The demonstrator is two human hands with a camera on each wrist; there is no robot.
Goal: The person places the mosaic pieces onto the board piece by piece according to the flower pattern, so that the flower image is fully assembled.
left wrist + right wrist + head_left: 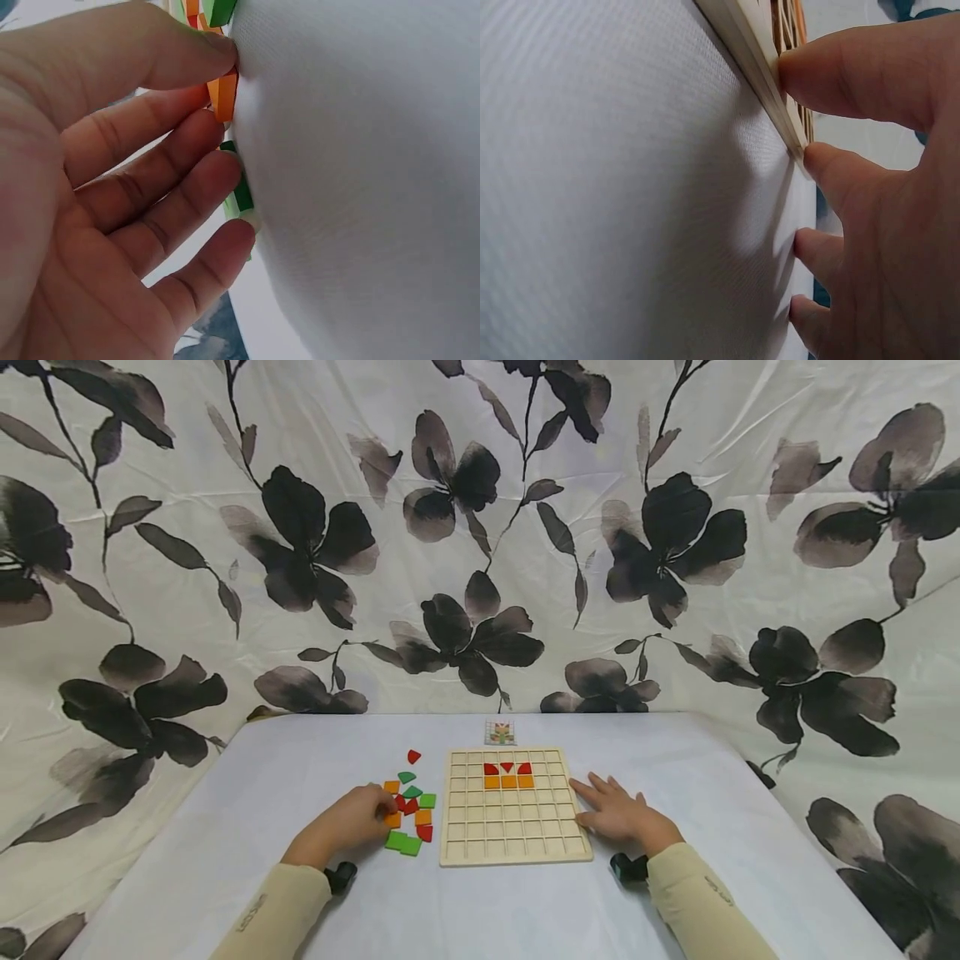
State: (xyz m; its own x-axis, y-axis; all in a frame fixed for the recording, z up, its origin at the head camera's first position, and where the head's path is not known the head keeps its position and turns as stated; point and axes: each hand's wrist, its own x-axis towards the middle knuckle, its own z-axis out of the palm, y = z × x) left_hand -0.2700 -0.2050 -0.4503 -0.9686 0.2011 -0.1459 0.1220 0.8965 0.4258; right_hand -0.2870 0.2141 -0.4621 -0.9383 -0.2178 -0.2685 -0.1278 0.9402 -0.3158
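A wooden grid board (pixel 516 828) lies on the table, carrying a row of orange squares and, above it, a row of red pieces. To its left, my left hand (pixel 348 821) pinches an orange square tile (pixel 223 97) between thumb and index finger, low at the cloth. Loose around that hand are green rectangular tiles (pixel 410 846), dark green pieces (pixel 407 777) and red pieces (pixel 425 833). My right hand (pixel 618 814) has its fingers spread, with thumb and index finger touching the board's right edge; other fingertips rest on the cloth in the right wrist view.
Behind the board lies a small card (pixel 500 732) with a coloured grid pattern. One red piece (pixel 414 757) sits apart at the back of the loose tiles. A white cloth (pixel 315 752) covers the table, and a floral curtain (pixel 480 527) hangs behind it.
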